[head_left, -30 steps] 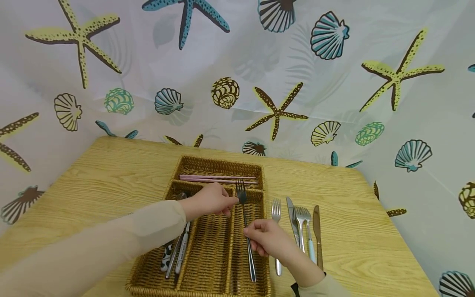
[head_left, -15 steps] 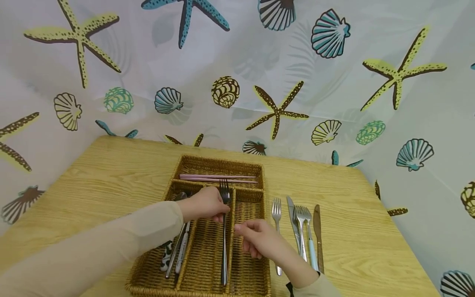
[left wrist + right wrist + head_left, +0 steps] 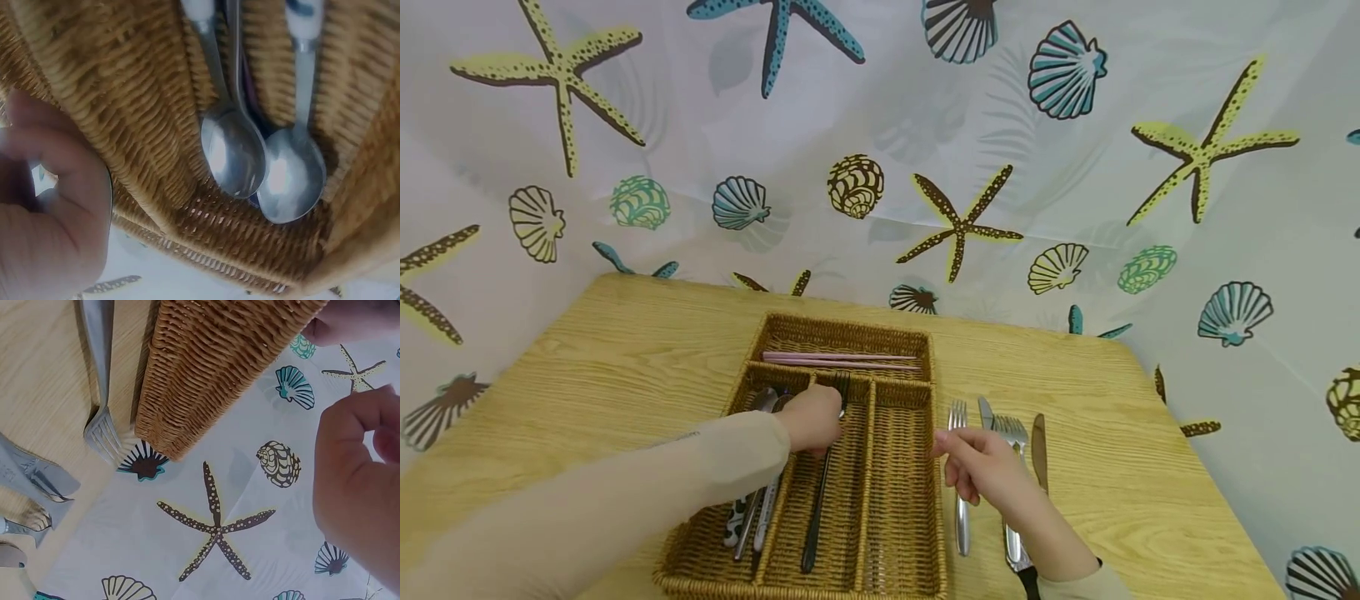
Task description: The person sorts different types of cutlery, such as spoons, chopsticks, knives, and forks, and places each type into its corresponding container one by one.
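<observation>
My left hand (image 3: 815, 417) is over the middle compartment of a wicker cutlery tray (image 3: 942, 533), gripping a dark fork (image 3: 815, 529). The fork slants along that compartment, tines at the far end; its neck is hidden under the hand. In the left wrist view the fingers of this hand (image 3: 59, 206) curl beside two spoons. Above the tray's right rim hovers my right hand (image 3: 988, 471), loosely curled with nothing in it. Nearest to it on the table lies a silver fork (image 3: 962, 525).
Spoons (image 3: 234, 153) with patterned handles lie in the left compartment. Pink chopsticks (image 3: 842, 361) occupy the back one. Right of the tray are more forks (image 3: 1011, 429) and a knife (image 3: 1039, 450), partly behind my right arm. A shell-print cloth (image 3: 850, 250) hangs behind the table.
The dark fork has gone left from above the right compartment into the middle one, tilting with my left hand. My right hand let go of it and moved right, past the tray's rim.
</observation>
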`<control>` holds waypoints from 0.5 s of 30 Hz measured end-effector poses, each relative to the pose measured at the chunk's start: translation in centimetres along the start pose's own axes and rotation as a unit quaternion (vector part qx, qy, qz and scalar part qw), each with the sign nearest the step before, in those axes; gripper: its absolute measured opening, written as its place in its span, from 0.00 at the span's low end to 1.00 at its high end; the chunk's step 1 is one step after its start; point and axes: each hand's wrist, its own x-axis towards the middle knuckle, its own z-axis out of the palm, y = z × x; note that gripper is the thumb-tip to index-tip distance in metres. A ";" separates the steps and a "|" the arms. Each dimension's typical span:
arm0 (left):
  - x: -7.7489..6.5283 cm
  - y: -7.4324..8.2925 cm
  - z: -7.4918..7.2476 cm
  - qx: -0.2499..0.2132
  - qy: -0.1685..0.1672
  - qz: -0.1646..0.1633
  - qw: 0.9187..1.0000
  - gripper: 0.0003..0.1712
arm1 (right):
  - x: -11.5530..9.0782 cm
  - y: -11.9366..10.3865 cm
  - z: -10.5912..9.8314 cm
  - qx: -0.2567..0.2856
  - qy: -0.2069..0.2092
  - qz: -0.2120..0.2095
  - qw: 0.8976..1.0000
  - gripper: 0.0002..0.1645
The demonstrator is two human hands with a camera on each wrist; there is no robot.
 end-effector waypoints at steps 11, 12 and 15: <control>0.3 2.2 2.1 0.328 0.034 -0.023 0.944 0.13 | -0.7 1.8 -2.5 -0.060 0.066 0.025 0.996 0.23; 0.4 2.4 2.2 0.343 0.027 -0.030 0.938 0.15 | -0.8 2.2 -2.9 -0.080 0.076 0.032 0.993 0.21; 0.7 2.7 2.4 0.375 0.012 -0.047 0.926 0.18 | -1.2 3.5 -3.5 -0.168 0.098 0.054 0.979 0.16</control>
